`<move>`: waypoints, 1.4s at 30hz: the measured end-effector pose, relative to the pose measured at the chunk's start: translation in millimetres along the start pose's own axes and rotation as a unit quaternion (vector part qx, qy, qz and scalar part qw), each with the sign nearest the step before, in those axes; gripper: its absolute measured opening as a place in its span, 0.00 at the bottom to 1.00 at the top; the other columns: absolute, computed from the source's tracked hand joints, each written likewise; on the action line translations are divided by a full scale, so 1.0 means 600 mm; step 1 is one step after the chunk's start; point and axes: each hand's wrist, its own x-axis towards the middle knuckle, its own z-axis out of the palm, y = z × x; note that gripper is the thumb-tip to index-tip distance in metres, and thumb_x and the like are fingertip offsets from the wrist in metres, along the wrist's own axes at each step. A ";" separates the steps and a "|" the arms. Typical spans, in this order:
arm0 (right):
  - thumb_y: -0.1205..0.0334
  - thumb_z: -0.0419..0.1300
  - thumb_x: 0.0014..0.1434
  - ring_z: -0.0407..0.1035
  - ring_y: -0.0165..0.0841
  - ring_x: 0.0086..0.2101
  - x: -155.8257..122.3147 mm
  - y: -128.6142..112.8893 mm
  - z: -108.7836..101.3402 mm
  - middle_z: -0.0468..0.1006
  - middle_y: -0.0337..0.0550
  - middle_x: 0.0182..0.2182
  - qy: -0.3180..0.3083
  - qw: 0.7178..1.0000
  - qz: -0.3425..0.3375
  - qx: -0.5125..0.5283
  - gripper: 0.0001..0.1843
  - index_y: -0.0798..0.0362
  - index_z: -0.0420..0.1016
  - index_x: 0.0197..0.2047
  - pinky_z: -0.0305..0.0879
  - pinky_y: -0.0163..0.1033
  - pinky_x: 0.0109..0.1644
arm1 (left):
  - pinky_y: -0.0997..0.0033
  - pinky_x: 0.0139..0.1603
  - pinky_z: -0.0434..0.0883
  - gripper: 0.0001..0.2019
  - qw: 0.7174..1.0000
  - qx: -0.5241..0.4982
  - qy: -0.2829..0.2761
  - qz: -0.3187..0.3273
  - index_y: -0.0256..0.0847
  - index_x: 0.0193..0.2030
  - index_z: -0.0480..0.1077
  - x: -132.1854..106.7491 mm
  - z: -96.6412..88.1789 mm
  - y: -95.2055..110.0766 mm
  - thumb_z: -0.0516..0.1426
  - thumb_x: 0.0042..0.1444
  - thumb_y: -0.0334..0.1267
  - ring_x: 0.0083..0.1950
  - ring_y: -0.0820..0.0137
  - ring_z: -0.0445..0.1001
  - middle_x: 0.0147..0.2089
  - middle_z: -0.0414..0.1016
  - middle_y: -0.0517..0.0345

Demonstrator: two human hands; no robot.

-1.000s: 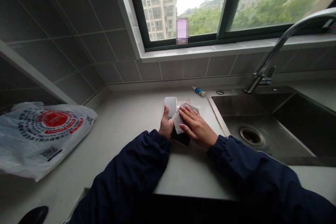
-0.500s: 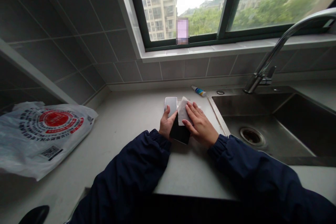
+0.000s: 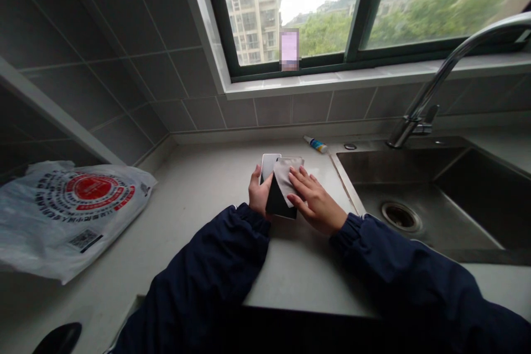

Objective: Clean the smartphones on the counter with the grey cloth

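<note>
My left hand (image 3: 259,192) grips the left edge of a dark phone (image 3: 277,201) that is tilted up off the grey counter (image 3: 199,199). With fingers stretched flat, my right hand (image 3: 314,199) presses a small white cloth (image 3: 285,176) onto the phone's screen. The top of the phone reflects the bright window. Both sleeves are dark blue.
A white plastic bag (image 3: 70,215) with red print lies at the left of the counter. A steel sink (image 3: 418,199) with a curved tap (image 3: 440,77) is right of my hands. A small blue-capped tube (image 3: 315,144) lies by the back wall. A window is above.
My right hand has slid the cloth up the screen, from the phone's lower part toward its top. My left hand has tipped the phone up a little more.
</note>
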 end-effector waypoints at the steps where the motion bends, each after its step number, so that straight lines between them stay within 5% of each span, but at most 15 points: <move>1: 0.46 0.50 0.75 0.45 0.54 0.75 0.000 -0.002 -0.001 0.57 0.56 0.75 -0.001 1.000 -0.009 0.006 0.34 0.56 0.61 0.76 0.50 0.70 0.75 | 0.44 0.71 0.64 0.43 1.000 -0.004 0.002 -0.002 0.34 0.76 0.59 0.001 -0.001 0.001 0.38 0.67 0.65 0.68 0.46 0.72 0.65 0.75 0.37; 14: 0.58 0.61 0.71 0.67 0.50 0.67 -0.007 -0.032 -0.018 0.80 0.49 0.61 -0.024 0.976 -0.195 0.090 0.20 0.51 0.80 0.62 0.66 0.63 0.70 | 0.42 0.64 0.69 0.47 0.998 0.034 0.049 0.020 0.29 0.71 0.65 0.008 -0.029 0.002 0.42 0.65 0.70 0.52 0.45 0.82 0.51 0.81 0.33; 19: 0.62 0.62 0.70 0.81 0.42 0.53 -0.009 -0.047 -0.020 0.87 0.48 0.50 0.027 0.965 -0.237 0.106 0.11 0.50 0.84 0.52 0.79 0.50 0.57 | 0.41 0.60 0.72 0.49 0.998 0.049 0.027 0.002 0.29 0.69 0.67 0.012 -0.039 0.006 0.38 0.63 0.73 0.49 0.45 0.82 0.48 0.82 0.34; 24: 0.66 0.62 0.70 0.81 0.40 0.45 -0.004 -0.053 -0.016 0.87 0.49 0.48 0.096 0.965 -0.231 0.081 0.09 0.51 0.83 0.49 0.81 0.50 0.51 | 0.42 0.61 0.72 0.47 0.999 0.031 0.031 0.002 0.31 0.69 0.67 0.012 -0.035 0.008 0.39 0.64 0.71 0.54 0.45 0.81 0.52 0.81 0.35; 31: 0.65 0.63 0.69 0.78 0.42 0.46 0.000 -0.045 -0.008 0.85 0.51 0.51 0.094 0.972 -0.213 0.035 0.09 0.52 0.82 0.51 0.82 0.52 0.50 | 0.52 0.60 0.73 0.49 0.999 0.026 0.035 0.015 0.23 0.67 0.68 0.011 -0.026 0.006 0.38 0.65 0.70 0.48 0.51 0.81 0.48 0.82 0.34; 37: 0.60 0.61 0.71 0.76 0.48 0.57 -0.001 -0.032 -0.004 0.83 0.53 0.57 0.058 0.984 -0.166 0.002 0.15 0.52 0.81 0.57 0.77 0.58 0.60 | 0.49 0.65 0.69 0.48 0.999 0.034 0.042 0.009 0.26 0.70 0.66 0.008 -0.029 0.002 0.39 0.65 0.71 0.52 0.50 0.81 0.49 0.82 0.35; 42: 0.54 0.55 0.74 0.63 0.52 0.69 -0.005 -0.021 -0.002 0.70 0.60 0.69 0.009 0.996 -0.077 -0.040 0.27 0.58 0.71 0.69 0.64 0.63 0.71 | 0.50 0.70 0.66 0.46 0.999 0.020 0.027 0.016 0.28 0.74 0.62 0.008 -0.024 -0.006 0.39 0.67 0.68 0.61 0.49 0.77 0.55 0.81 0.36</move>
